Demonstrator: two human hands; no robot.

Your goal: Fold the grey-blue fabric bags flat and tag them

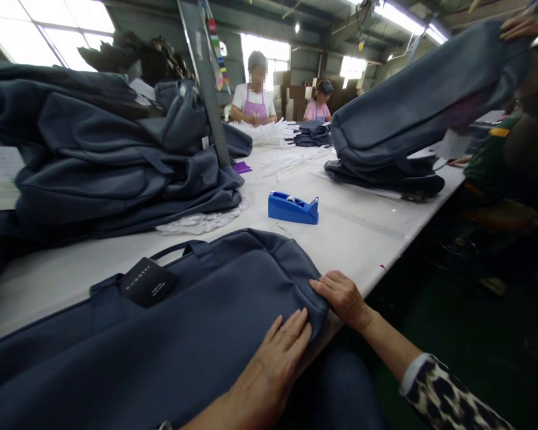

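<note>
A dark blue backpack (197,322) lies flat on the white table (363,233) in front of me, with a black hang tag (147,280) near its handle. My left hand (280,352) rests flat on the bag's right part, fingers stretched out together. My right hand (343,297) sits at the bag's right corner by the table edge, fingers curled over the fabric there.
A blue tape dispenser (293,208) stands beyond the bag. Stacked blue backpacks (103,161) fill the left side; another pile (385,173) lies at right, where a co-worker's hand (520,25) lifts a bag (430,89). Two people (255,95) work at the far end.
</note>
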